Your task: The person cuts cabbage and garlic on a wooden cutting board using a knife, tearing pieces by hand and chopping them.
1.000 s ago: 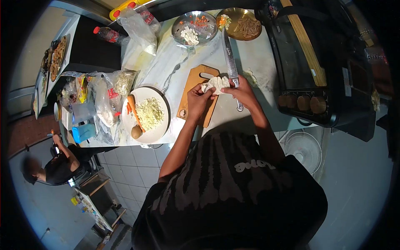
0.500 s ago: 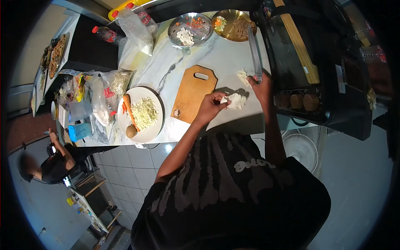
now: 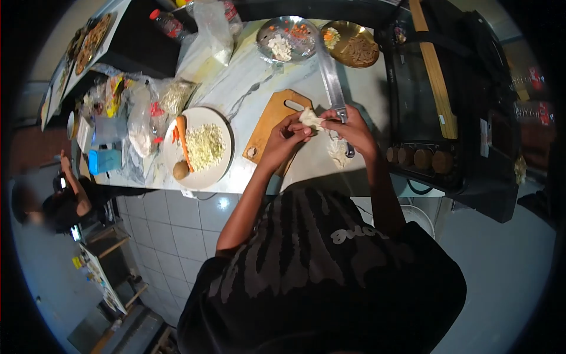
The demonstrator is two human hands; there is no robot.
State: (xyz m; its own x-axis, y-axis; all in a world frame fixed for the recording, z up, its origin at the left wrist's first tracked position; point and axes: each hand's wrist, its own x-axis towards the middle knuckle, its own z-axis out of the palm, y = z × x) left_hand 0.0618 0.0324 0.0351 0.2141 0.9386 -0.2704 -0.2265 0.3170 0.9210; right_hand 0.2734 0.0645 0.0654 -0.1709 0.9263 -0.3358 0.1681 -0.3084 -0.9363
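Note:
My left hand is closed on a pale, ragged piece of food, held up above the cutting board's right edge; its exact kind I cannot make out. The thumb and fingertips of my right hand touch that same piece. A knife is also gripped in my right hand, its blade pointing away toward the plates and its dark handle end below the palm. Under the hands lies a whitish clump of similar food on the counter. The wooden cutting board is partly covered by my left hand.
A white plate at left holds chopped pale vegetable, a carrot and a round brown item. At the back stand a steel plate and a brassy plate with cut food. Bags and bottles crowd the left; a black stove borders the right. Another person is far left.
My hands have come together over the board's edge, and a pale piece is now lifted between them. The knife has swung leftward with my right hand. The view has shifted slightly.

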